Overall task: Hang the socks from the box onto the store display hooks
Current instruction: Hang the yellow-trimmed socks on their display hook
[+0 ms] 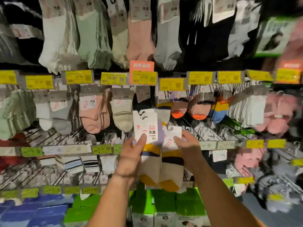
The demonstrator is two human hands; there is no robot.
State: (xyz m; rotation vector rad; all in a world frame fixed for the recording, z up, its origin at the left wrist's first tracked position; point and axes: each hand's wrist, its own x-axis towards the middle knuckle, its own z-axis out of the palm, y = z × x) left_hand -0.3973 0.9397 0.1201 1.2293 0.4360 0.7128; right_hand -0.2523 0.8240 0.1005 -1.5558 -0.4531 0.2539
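My left hand [131, 154] grips a sock pack [146, 126] by its white card, thumb across the printed label; the cream, yellow and navy socks hang below it. My right hand [186, 148] holds a second, like pack [171, 138] right beside the first, fingers curled behind its card. Both packs are raised in front of the middle row of the display, just below the hanging socks with the same colours [164, 112]. The hook itself is hidden behind the cards. The box is out of view.
Rows of hanging socks fill the wall: white, green and pink ones [141, 38] above, yellow price tags [113, 78] along the rails, bare metal hooks [201, 130] to the right of my hands, striped socks [82, 163] lower left, green boxes [165, 205] at the bottom.
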